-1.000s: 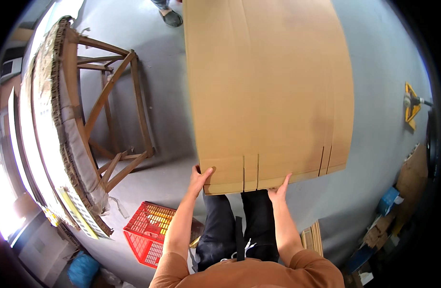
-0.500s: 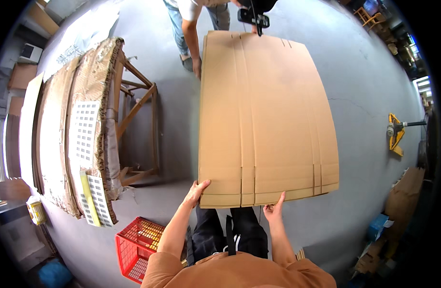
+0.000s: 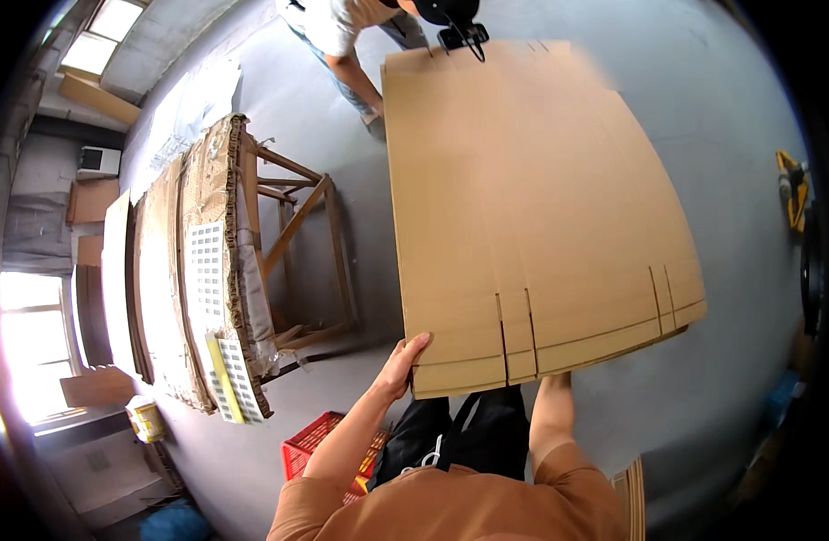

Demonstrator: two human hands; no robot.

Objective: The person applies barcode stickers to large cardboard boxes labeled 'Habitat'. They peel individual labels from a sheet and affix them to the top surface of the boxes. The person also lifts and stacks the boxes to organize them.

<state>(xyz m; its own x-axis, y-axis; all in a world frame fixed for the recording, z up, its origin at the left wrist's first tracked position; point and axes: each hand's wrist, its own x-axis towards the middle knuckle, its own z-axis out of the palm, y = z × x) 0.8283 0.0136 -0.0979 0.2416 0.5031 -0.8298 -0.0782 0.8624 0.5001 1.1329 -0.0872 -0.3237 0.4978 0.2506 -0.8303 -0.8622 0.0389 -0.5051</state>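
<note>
Grey workshop floor (image 3: 649, 415); above it, cardboard sheets (image 3: 532, 198), seemingly mid-carry, reach a co-worker (image 3: 347, 27). The left hand (image 3: 400, 368) grips their near-left corner; right hand's (image 3: 556, 382) fingers, hidden underneath, I can't tell. Moving calls for level support.

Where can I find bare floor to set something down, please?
The widest bare floor lies right of the cardboard sheets, reaching toward the yellow-framed object. A narrower strip runs between the sheets and the wooden stand at left; a co-worker stands at its far end. It is crowded lower down: red crate at left, cardboard pieces at right.
</note>
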